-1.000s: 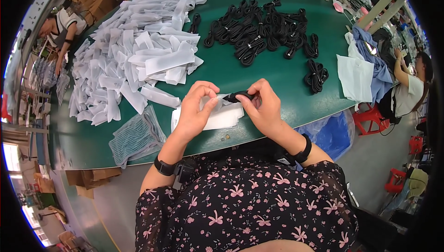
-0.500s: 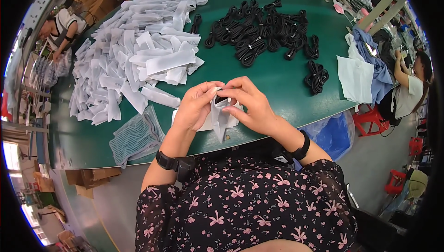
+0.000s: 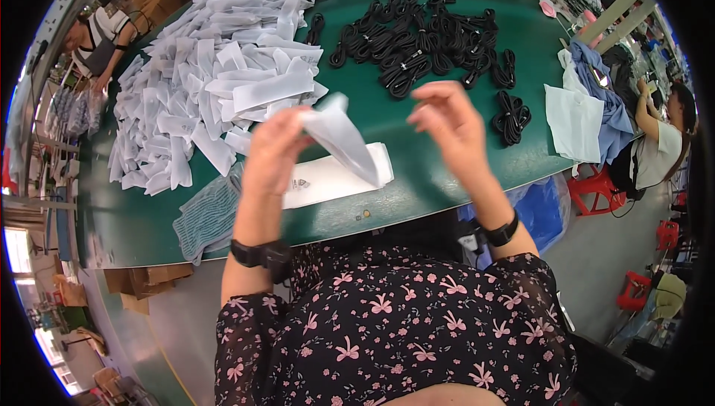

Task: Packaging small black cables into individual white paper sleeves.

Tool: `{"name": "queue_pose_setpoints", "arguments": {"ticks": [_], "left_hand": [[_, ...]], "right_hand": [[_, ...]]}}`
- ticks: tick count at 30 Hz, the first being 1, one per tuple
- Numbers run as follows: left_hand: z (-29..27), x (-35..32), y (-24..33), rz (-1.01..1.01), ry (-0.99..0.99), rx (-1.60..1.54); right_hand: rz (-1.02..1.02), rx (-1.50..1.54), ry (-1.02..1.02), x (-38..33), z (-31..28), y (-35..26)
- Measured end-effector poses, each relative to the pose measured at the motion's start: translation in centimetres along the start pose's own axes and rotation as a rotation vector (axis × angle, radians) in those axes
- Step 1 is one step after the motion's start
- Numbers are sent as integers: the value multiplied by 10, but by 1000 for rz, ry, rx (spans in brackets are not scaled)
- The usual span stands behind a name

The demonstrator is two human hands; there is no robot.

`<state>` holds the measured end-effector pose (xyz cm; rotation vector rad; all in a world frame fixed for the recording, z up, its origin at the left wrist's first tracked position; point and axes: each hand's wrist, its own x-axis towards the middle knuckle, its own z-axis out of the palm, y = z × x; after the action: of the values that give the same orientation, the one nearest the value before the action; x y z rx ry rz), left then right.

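Note:
My left hand (image 3: 274,154) is closed on one end of a frosted white plastic bag (image 3: 344,144), which slants down to the right. Whether anything is inside the bag cannot be made out. My right hand (image 3: 453,132) is raised apart from it, slightly blurred, with loosely bent fingers and nothing visible in them. Beneath the held bag lies a stack of flat white bags (image 3: 335,184). Beyond my left hand spreads a large heap of similar white bags (image 3: 216,78). Bundled black cables (image 3: 417,41) lie past my right hand, one bundle (image 3: 511,118) nearer and to the right.
A striped cloth in clear plastic (image 3: 205,216) lies at the green table's (image 3: 454,182) left front edge. White and blue cloths (image 3: 573,123) hang at its right end, near a red stool (image 3: 596,188). Other people work at far left and far right.
My hands have parted: the right let go of the bag and moved right, while the left carried it up and left. The flat stack beneath is now more exposed.

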<state>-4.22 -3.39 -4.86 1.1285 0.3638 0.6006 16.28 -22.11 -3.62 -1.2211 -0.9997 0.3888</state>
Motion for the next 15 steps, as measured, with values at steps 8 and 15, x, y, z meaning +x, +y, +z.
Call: {"name": "queue_pose_setpoints", "arguments": {"ticks": [8, 15], "left_hand": [[-29, -12, 11, 504, 447, 1035], [35, -35, -70, 409, -82, 1188]], "right_hand": [[301, -1739, 194, -29, -136, 49], [-25, -1355, 111, -39, -107, 50]]}}
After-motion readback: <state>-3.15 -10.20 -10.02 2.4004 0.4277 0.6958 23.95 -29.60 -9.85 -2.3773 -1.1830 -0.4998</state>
